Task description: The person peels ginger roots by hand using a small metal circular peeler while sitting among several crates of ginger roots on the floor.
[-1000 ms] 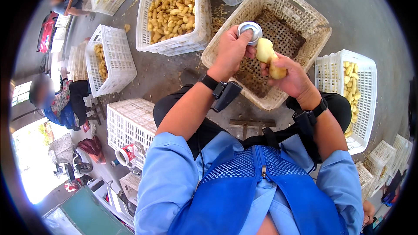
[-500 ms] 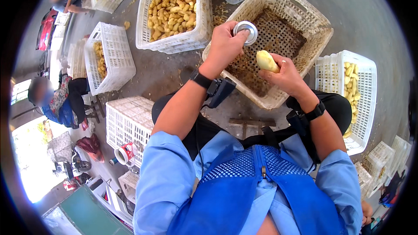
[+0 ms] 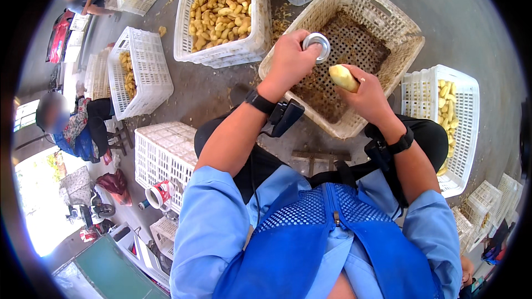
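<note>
My left hand (image 3: 291,62) is closed on a round silver metal tool (image 3: 322,42), its thumb lying over it. Just below and right of that, my right hand (image 3: 366,98) grips a piece of pale, peeled ginger (image 3: 342,76). Both are held over a dirty, cream plastic crate (image 3: 407,50), whose holed bottom carries brown scraps. My fingers under the tool and the ginger are partly hidden.
White crates (image 3: 179,30) of unpeeled ginger stand ahead and left. A crate of peeled ginger (image 3: 471,122) is at my right, an upturned crate (image 3: 158,149) at lower left. Two other people (image 3: 83,133) (image 3: 91,0) sit on the left, near a scooter (image 3: 91,210).
The ginger has turned to lie more sideways and sits a little apart from the metal tool. My right hand has rotated round it; my left hand has shifted only slightly.
</note>
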`<state>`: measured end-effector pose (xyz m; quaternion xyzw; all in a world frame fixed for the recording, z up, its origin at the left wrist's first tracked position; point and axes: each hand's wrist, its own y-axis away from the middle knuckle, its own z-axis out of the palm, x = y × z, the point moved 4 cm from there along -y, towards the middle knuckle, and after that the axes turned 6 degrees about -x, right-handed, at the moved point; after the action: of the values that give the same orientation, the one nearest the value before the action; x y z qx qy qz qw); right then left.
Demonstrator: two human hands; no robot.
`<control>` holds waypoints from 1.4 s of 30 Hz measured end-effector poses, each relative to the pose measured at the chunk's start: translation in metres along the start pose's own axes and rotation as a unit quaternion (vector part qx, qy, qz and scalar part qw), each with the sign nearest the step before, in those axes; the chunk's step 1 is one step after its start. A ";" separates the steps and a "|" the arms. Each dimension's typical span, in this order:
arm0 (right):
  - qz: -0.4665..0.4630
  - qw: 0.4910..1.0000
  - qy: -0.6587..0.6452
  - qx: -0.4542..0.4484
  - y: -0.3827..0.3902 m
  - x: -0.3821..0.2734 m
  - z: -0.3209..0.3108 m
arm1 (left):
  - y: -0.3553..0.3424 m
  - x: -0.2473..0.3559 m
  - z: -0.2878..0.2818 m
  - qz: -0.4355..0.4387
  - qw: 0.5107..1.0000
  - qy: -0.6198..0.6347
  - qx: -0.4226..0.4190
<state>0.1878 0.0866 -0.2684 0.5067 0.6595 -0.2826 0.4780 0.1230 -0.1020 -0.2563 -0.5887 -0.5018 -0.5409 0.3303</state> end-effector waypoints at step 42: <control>0.243 0.754 -0.582 -0.183 0.003 0.017 0.004 | 0.000 -0.006 0.006 -0.017 0.993 0.095 -0.062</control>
<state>0.1919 0.0911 -0.2849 0.2900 0.1476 -0.2717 0.9057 0.1251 -0.0983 -0.2636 -0.5456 -0.4434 -0.6300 0.3301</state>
